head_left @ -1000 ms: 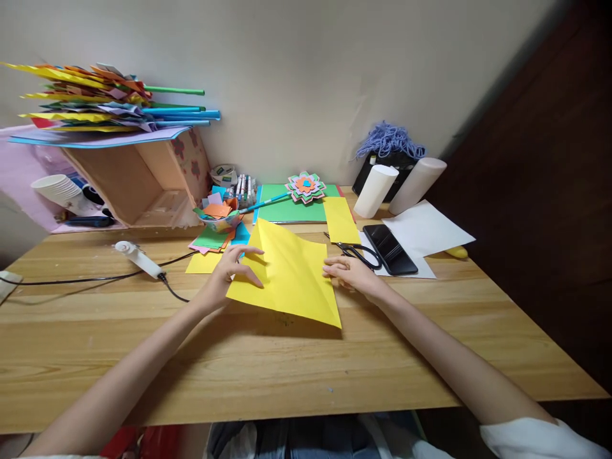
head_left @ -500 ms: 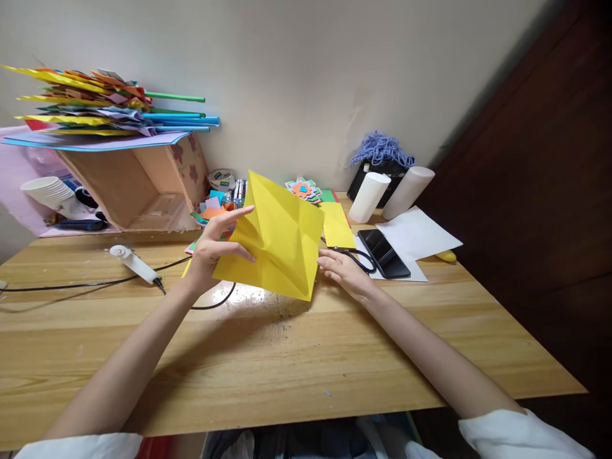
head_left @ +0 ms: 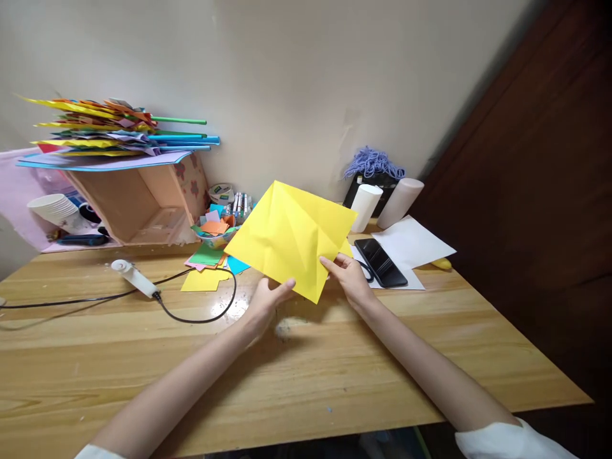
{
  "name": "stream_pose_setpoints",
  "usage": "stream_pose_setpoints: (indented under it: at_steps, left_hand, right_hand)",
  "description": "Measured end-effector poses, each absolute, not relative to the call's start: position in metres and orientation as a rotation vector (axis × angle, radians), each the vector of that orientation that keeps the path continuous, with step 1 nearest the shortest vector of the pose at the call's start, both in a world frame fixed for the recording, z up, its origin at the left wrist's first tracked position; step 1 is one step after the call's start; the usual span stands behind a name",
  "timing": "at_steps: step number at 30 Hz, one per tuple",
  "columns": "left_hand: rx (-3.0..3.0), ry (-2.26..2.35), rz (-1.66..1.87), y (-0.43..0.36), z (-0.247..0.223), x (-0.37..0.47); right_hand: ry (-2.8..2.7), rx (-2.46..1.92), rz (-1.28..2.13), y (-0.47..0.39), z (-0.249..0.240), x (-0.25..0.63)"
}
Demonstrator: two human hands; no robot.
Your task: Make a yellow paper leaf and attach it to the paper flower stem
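A creased sheet of yellow paper (head_left: 291, 233) is held up above the table, one corner pointing down toward me. My right hand (head_left: 351, 277) pinches its lower right edge, the thumb on the front and the fingers behind. At the lower left edge is my left hand (head_left: 268, 303), its thumb on the near side and its fingers hidden under the paper. Crease lines cross the sheet, and its surface bulges slightly.
A glue gun (head_left: 134, 278) with a looping black cord lies left on the table (head_left: 239, 389). Coloured paper pieces (head_left: 205, 255) lie before a pink box (head_left: 143, 204). To the right are a black phone (head_left: 381, 262), white sheets (head_left: 414, 242) and two white rolls (head_left: 366, 207).
The yellow sheet has turned and shifted slightly right. My left hand has moved from its upper left side to its lower edge; my right hand has closed on the right edge.
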State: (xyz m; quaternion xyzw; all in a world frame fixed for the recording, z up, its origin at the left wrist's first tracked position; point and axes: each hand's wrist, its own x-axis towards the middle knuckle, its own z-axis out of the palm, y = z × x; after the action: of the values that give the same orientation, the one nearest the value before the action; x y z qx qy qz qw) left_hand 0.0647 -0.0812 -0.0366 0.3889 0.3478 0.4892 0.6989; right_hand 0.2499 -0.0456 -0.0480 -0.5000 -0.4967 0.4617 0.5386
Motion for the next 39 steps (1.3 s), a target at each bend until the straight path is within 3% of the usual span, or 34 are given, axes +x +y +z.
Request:
stream_pose_setpoints:
  at_steps: [6,11,19,24,28,30,34,39]
  left_hand:
    - [0.847,1.189,1.105,-0.053,-0.053,0.085]
    - [0.95,1.287,1.172,-0.036,-0.071,0.079]
    - [1.07,1.34,1.269,-0.028,-0.062,0.064]
    - [1.107,1.378,1.382,-0.021,-0.046,0.051]
    - [1.185,1.351,1.537,-0.022,-0.027,0.044]
    - [1.214,1.363,1.615,-0.025,-0.018,0.044]
    - [1.231,1.359,1.704,-0.032,-0.008,0.047]
    - [1.26,1.341,1.746,-0.036,-0.005,0.052]
  right_hand:
    - [-1.778,-1.558,0.732,-0.033,-0.052,0.278]
    - [-1.9,-1.869,0.478,-0.031,-0.05,0.321]
    - [-2.108,-1.989,0.419,-0.037,-0.056,0.319]
    - [-1.949,-1.858,0.765,-0.042,-0.049,0.312]
    - [-1.48,-1.351,1.562,-0.054,-0.05,0.282]
    - [-1.272,-0.982,1.795,-0.064,-0.053,0.263]
    - [-1.208,-0.717,1.993,-0.085,-0.06,0.236]
    - [-1.374,-0.8,1.918,-0.098,-0.059,0.227]
